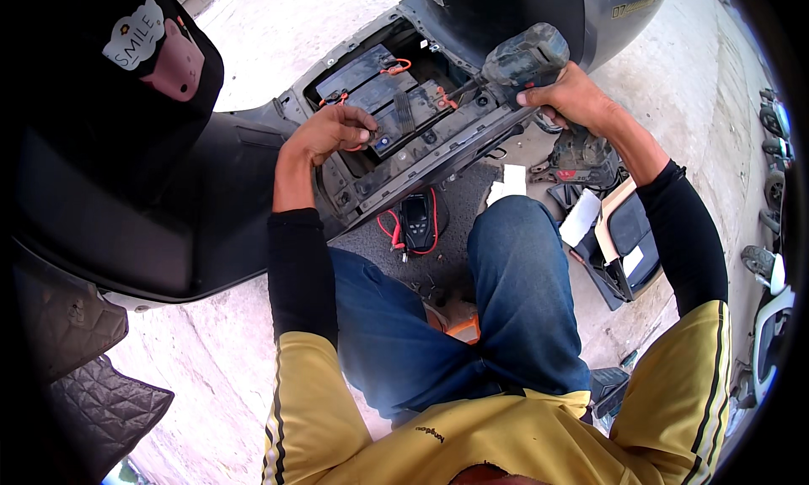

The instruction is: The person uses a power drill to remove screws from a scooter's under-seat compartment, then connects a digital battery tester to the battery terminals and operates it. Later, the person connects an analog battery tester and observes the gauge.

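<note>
My right hand is wrapped round the handle of a dusty cordless drill. Its long bit points left over the open battery bay of a scooter. In the bay sit several dark batteries, with a red-orange cable at the far end and a red-orange lead below the bit. Over the bay's near left corner, my left hand has its thumb and fingertips pinched together beside a battery terminal. Whatever is between those fingertips is too small to name.
A black meter with red leads lies on a grey mat below the bay. To its right are a dark tool, white paper and an open case. The scooter's seat end rises beyond; a quilted cover hangs at left.
</note>
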Available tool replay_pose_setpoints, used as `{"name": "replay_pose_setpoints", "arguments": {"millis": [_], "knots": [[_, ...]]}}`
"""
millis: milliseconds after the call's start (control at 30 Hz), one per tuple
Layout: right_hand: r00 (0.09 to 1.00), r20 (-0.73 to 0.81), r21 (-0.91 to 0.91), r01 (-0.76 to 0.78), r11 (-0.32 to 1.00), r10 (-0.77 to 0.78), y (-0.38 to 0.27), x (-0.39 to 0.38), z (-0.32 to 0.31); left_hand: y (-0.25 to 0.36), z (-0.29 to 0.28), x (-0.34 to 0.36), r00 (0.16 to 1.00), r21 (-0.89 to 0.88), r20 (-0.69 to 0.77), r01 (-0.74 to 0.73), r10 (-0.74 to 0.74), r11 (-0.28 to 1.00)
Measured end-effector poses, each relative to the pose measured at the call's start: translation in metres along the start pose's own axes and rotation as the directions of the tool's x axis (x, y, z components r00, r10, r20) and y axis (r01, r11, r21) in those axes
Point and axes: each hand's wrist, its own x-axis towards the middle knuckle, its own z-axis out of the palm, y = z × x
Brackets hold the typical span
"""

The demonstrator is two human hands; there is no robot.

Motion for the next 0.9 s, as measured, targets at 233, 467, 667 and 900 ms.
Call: {"name": "replay_pose_setpoints", "arguments": {"millis": [233, 467, 667, 900], "knots": [[1.000, -0.002, 0.003, 0.008, 1.000, -0.008, 0.006, 0.002, 0.000, 0.008, 0.020, 0.013, 0.961, 0.092, -0.255, -0.085, 0.106, 0.992], [1.000, -0.020, 0.005, 0.007, 1.000, -0.007, 0.003, 0.000, 0.002, -0.007, 0.040, 0.049, 0.839, 0.131, -0.490, -0.198, 0.237, 0.971], [1.000, -0.004, -0.016, -0.005, 1.000, 0.005, 0.003, 0.001, 0.002, -0.013, 0.035, 0.058, 0.698, 0.338, -0.625, -0.161, 0.349, 0.927], [1.000, 0.004, -0.001, 0.002, 1.000, -0.002, -0.006, -0.002, 0.004, -0.034, 0.012, 0.076, 0.377, 0.486, -0.770, -0.175, 0.514, 0.856]]}}
